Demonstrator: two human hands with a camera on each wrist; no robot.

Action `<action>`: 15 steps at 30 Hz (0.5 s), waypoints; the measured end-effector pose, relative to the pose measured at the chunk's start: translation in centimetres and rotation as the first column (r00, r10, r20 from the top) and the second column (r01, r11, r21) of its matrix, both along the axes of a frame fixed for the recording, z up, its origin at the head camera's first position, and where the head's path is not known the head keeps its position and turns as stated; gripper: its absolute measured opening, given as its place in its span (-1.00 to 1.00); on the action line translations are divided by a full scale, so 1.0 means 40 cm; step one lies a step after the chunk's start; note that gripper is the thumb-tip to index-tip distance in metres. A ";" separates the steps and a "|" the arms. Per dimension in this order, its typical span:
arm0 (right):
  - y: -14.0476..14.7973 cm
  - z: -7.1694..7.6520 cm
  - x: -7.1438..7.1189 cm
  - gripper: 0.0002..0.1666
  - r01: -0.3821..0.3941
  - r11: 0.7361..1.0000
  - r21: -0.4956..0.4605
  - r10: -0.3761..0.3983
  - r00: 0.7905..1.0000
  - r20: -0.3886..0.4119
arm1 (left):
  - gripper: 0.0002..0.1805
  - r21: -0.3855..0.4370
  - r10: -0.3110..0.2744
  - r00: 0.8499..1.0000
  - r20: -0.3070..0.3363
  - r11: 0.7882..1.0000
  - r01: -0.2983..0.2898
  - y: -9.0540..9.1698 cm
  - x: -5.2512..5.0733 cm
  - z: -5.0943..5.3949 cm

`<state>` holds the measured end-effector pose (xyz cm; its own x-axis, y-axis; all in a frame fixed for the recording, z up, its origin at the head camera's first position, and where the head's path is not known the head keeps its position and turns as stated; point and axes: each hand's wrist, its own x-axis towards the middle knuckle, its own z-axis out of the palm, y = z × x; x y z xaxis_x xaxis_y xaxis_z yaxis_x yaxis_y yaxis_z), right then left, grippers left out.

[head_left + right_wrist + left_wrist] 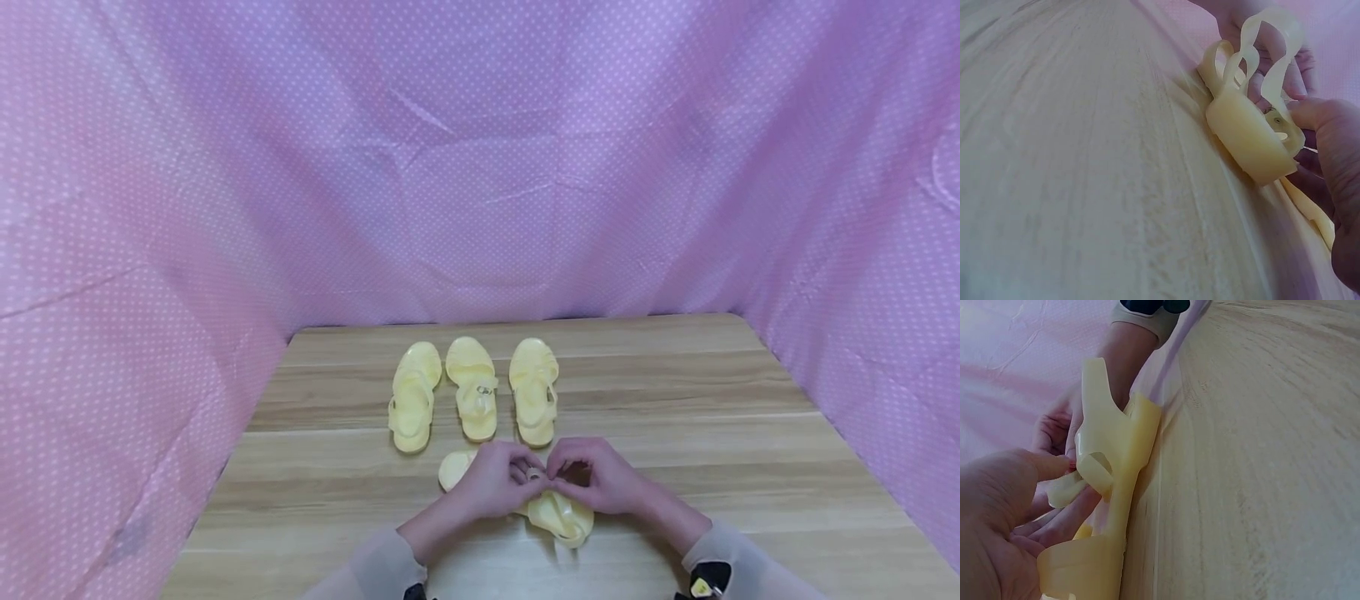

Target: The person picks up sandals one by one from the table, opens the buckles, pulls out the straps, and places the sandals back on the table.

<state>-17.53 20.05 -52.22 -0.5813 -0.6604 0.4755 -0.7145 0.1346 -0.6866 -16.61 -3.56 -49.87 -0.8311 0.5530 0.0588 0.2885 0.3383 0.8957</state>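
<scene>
A pale yellow jelly sandal [561,518] lies at a slant on the table near its front, under both hands. My left hand [495,482] pinches at its ankle strap, thumb and fingers meeting the other hand's fingertips there. From the right, my right hand [603,482] pinches the same strap, its thumb and index finger bent into a ring. In the left wrist view the strap [1095,472] loops up between the fingertips. A small metal buckle [1277,120] shows by the right thumb in the right wrist view. The fingers partly cover the strap's end.
Three matching sandals stand in a row behind the hands: a left one [412,400], a middle one [474,392] with a metal buckle showing, and a right one [534,392]. The wooden table [675,392] is bordered by pink dotted cloth [480,208].
</scene>
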 end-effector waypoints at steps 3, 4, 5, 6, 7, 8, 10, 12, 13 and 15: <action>-0.002 0.000 0.000 -0.72 0.004 1.000 0.001 -0.004 1.000 -0.001 | -0.92 -0.006 0.004 1.000 -0.016 1.000 -0.004 0.000 -0.001 -0.001; -0.002 -0.001 0.000 -0.72 0.004 1.000 0.000 -0.004 1.000 -0.001 | -0.93 -0.007 0.001 1.000 -0.016 1.000 -0.002 0.000 0.000 -0.002; -0.002 -0.001 0.001 -0.72 0.004 1.000 -0.001 -0.004 1.000 0.001 | -0.93 -0.008 -0.002 1.000 -0.014 1.000 0.002 -0.001 0.000 -0.002; -0.001 -0.002 0.001 -0.71 0.003 1.000 -0.003 -0.003 1.000 0.002 | -0.94 -0.005 -0.006 1.000 -0.011 1.000 0.006 -0.001 0.001 -0.002; -0.001 -0.003 0.001 -0.71 0.002 1.000 -0.004 -0.002 1.000 0.005 | -0.94 -0.005 -0.010 1.000 -0.007 1.000 0.010 -0.001 0.001 -0.002; -0.001 -0.003 0.001 -0.71 0.001 1.000 -0.005 -0.001 1.000 0.007 | -0.95 -0.005 -0.014 1.000 -0.003 1.000 0.014 -0.001 0.001 -0.003; 0.000 -0.004 0.001 -0.70 -0.003 1.000 -0.006 0.003 1.000 0.006 | -0.96 -0.007 -0.016 1.000 0.002 1.000 0.016 -0.001 0.002 -0.003; 0.001 -0.004 0.000 -0.70 -0.008 1.000 -0.005 0.008 1.000 0.004 | -0.96 -0.012 -0.014 1.000 -0.006 1.000 0.014 -0.001 0.001 -0.004; 0.001 -0.004 -0.001 -0.70 -0.009 1.000 -0.004 0.009 1.000 0.001 | -0.96 -0.017 -0.012 1.000 -0.015 1.000 0.012 0.000 0.001 -0.003; 0.001 -0.003 -0.002 -0.70 -0.012 1.000 -0.005 0.012 1.000 -0.008 | -0.95 -0.023 -0.009 0.999 -0.032 1.000 0.008 -0.001 0.001 -0.002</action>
<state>-17.63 20.11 -52.33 -0.5694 -0.6648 0.4836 -0.7216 0.1223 -0.6815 -16.59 -3.58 -49.96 -0.8243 0.5614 0.0729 0.3203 0.3563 0.8777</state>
